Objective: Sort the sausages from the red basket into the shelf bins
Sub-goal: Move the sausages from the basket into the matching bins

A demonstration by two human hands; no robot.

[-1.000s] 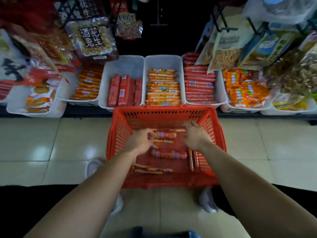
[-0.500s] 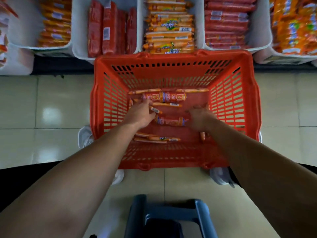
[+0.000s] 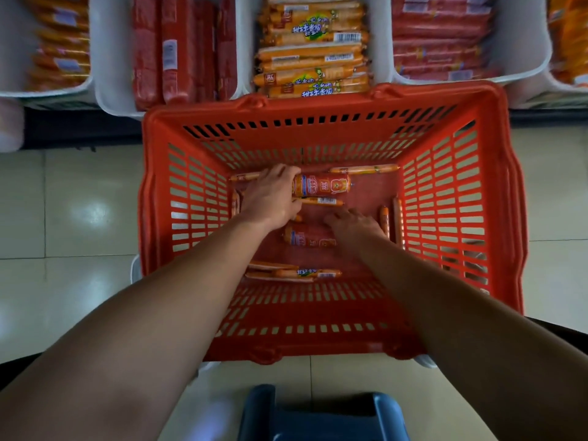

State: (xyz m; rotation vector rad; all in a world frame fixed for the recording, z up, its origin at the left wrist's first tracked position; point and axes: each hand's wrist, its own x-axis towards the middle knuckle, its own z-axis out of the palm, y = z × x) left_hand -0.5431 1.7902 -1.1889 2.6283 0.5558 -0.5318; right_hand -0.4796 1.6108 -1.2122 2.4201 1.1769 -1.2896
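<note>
The red basket (image 3: 496, 192) stands on the floor below the shelf bins. Both my hands reach down to its bottom. My left hand (image 3: 270, 195) closes around the left end of a thick red-and-orange sausage (image 3: 324, 185). My right hand (image 3: 356, 224) lies palm down on the right end of a second thick sausage (image 3: 305, 238), fingers spread. Thin orange sausages lie around: one at the back (image 3: 364, 169), one under the thick one (image 3: 323, 201), two upright at the right (image 3: 390, 219), a few at the front (image 3: 292, 272).
White shelf bins run along the top: red packs (image 3: 183, 49), orange corn sausages (image 3: 313, 52), red sausages (image 3: 442, 36), orange packs at far left (image 3: 62, 46) and far right (image 3: 569, 39). A blue stool (image 3: 321, 415) sits below me on the tiled floor (image 3: 73, 211).
The view has dropped closer to the basket. My left hand moved forward onto the back thick sausage; my right hand shifted onto the nearer thick sausage.
</note>
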